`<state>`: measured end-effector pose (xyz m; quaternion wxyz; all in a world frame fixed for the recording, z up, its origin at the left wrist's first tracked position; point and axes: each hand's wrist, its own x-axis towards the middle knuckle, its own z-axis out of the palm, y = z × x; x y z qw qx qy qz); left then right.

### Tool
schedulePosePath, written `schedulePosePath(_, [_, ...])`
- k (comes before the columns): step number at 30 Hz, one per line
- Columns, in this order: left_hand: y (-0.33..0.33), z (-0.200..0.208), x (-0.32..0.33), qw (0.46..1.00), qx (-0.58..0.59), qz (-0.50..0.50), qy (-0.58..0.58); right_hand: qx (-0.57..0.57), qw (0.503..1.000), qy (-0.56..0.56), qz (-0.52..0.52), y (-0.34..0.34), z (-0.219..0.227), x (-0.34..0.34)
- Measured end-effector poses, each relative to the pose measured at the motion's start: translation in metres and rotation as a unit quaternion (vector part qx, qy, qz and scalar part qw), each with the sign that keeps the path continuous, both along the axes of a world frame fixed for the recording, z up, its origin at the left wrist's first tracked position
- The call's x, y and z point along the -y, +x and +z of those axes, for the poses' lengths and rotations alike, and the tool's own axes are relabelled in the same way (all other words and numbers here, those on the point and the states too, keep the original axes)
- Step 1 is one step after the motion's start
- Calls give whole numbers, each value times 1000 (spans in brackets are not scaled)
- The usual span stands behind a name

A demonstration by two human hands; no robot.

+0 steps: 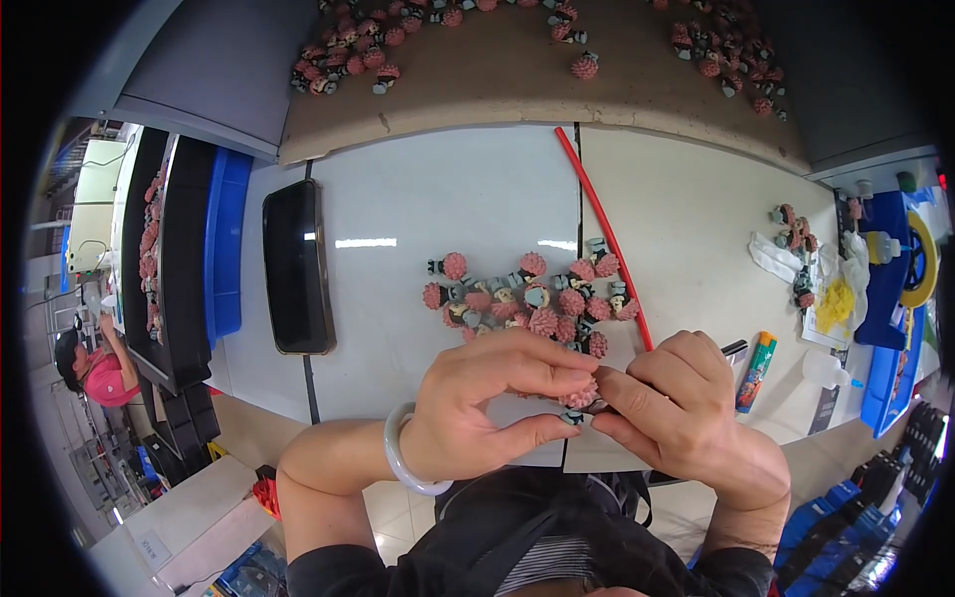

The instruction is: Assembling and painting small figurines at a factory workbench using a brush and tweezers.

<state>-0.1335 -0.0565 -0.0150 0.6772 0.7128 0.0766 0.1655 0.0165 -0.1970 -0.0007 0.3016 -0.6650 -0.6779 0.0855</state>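
My left hand, with a pale bangle at its wrist, pinches a small figurine with a pink, petal-like head between thumb and fingers. Right against it, my right hand is closed, thumb and forefinger meeting at the figurine. A small greyish bit shows at those fingertips, too small to name. Beyond the right knuckles a dark, slim end sticks out; whether the hand holds it I cannot tell. Just past my hands lies a loose cluster of similar pink-headed figurines on the white table.
A red rod slants beside the cluster. At the left lies a black phone, near a blue bin. A colourful lighter is right of my hands. More figurines cover a brown shelf. A person works far left.
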Motion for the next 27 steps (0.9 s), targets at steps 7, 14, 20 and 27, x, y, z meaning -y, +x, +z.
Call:
schedulePosePath(7, [1,5,2,993,-45,-20,-104,-152,988,2,32,4,-5,5])
schedulePosePath(14, [-1,2,0,996,-62,-32,-61,-223,972,-72,-9,-1,3,4])
schedulePosePath(20, [-2,-2,3,996,-36,-26,-74,-133,990,-43,26,-1,-2,5])
schedulePosePath(27, [0,-6,4,999,-17,0,-36,-102,992,-67,9,-5,-6,2])
